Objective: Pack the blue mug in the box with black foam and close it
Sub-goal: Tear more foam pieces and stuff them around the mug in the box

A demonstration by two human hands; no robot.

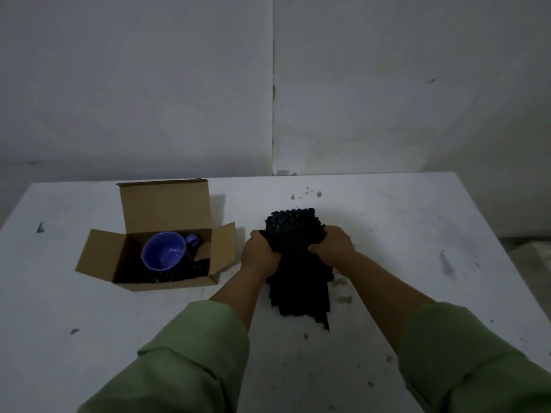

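Hands [260,254] around bumpy black foam [293,234]

You're working in dim, flat, greyish light. The box [155,234] throws a soft shadow toward 3 o'clock on the worktop [417,222]. The black foam [293,234] loses nearly all texture. Wide-angle bending shows at the edges; there the sleeves [190,359] look soft.

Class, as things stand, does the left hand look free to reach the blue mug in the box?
Probably not yet: the left hand grips the black foam together with the right hand. The path looks free, though: the box stands open and the blue mug is uncovered.
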